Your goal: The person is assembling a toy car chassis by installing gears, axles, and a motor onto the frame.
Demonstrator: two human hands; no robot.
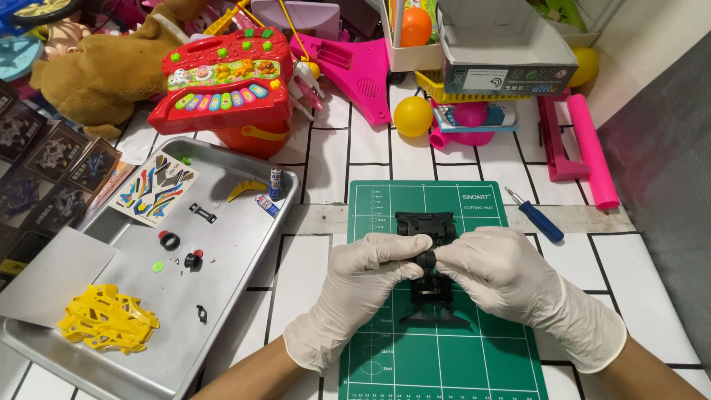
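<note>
Both my hands wear white gloves and meet over a green cutting mat (474, 355). My left hand (355, 285) and my right hand (511, 278) pinch a small black wheel (425, 259) between their fingertips. Under them a black toy car chassis (427, 226) lies on the mat, partly hidden by my fingers.
A metal tray (222, 296) at the left holds a yellow plastic body shell (107, 320), a sticker sheet (154, 189), two small wheels (169, 240) and tiny parts. A blue screwdriver (537, 216) lies right of the mat. Toys crowd the back: a red keyboard (222, 78), yellow ball (412, 116), pink pieces.
</note>
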